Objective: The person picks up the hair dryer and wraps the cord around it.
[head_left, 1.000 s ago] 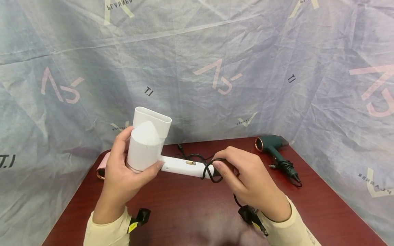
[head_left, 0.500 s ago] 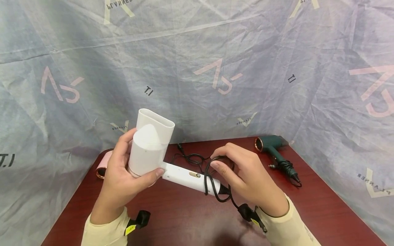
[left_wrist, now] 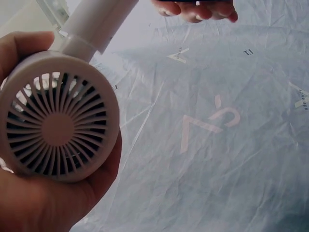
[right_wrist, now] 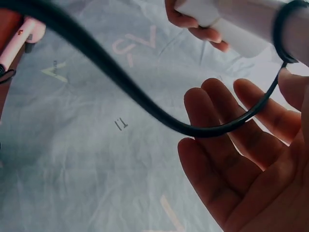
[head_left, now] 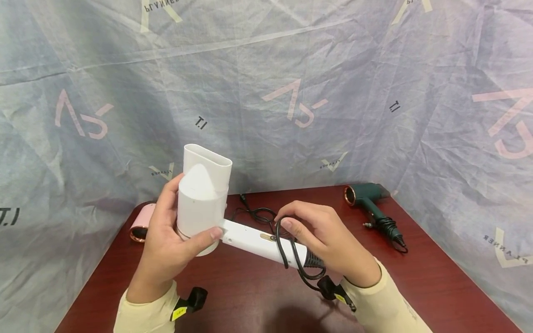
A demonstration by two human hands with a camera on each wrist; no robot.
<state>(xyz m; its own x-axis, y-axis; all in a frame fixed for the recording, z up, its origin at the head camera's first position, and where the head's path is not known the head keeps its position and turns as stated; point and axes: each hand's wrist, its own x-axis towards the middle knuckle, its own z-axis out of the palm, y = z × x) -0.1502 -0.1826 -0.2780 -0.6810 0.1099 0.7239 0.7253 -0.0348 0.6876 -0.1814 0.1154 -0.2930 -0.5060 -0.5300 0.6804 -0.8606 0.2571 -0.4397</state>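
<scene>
My left hand (head_left: 166, 236) grips the barrel of a white hair dryer (head_left: 201, 208), raised over the table. Its flat nozzle (head_left: 210, 159) points up and its handle (head_left: 254, 243) slants down to the right. In the left wrist view the round intake grille (left_wrist: 58, 128) faces the camera. Loops of black power cord (head_left: 281, 249) lie around the end of the handle. My right hand (head_left: 325, 236) holds the cord with thumb and forefinger beside it. Across the fingers of the right hand (right_wrist: 256, 150), the cord (right_wrist: 145, 99) passes in a curve.
On the dark red table (head_left: 250, 296), a green hair dryer (head_left: 368, 196) with its cord wound up lies at the right back. A pink hair dryer (head_left: 143, 222) is partly behind my left hand. Black cord with a plug (head_left: 243, 198) trails at the back. A printed grey cloth (head_left: 258, 55) hangs behind.
The handle's end has dropped, so the handle now slants more steeply. My right hand went slightly right, then back left with the cord, whose loops now hang over the handle.
</scene>
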